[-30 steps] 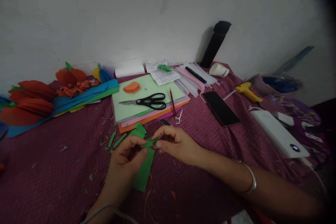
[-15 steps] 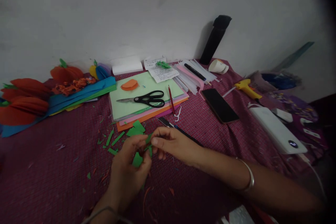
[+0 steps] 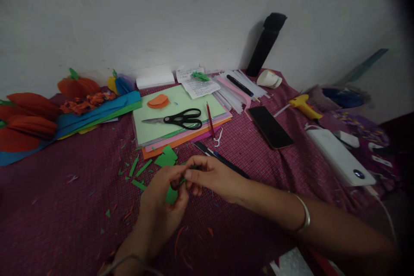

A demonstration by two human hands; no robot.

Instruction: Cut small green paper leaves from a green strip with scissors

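Low over the cloth, my left hand (image 3: 164, 194) is closed on a piece of green paper (image 3: 171, 195), part of which shows between thumb and fingers. My right hand (image 3: 213, 177) meets it from the right, its thumb and fingers pinched on the same green paper; the fingers hide most of it. Just beyond the hands lie cut green paper scraps (image 3: 166, 157) and thin strips. Black-handled scissors (image 3: 184, 119) rest on a stack of coloured paper sheets (image 3: 152, 129), near orange paper cut-outs (image 3: 158, 101) and a red pencil (image 3: 210, 120).
Orange paper pumpkins (image 3: 29, 129) stand on the left. Rightward are a phone (image 3: 271, 127), a yellow glue gun (image 3: 304, 107), a white power bank (image 3: 339, 155) with a cable, and a paper cup (image 3: 269, 79). Glue sticks (image 3: 231, 95) and a black cylinder (image 3: 265, 45) are near the wall.
The fingers of both hands have closed in a little around the green paper, so less of it shows. The whole view has shifted slightly; the other things lie as before.
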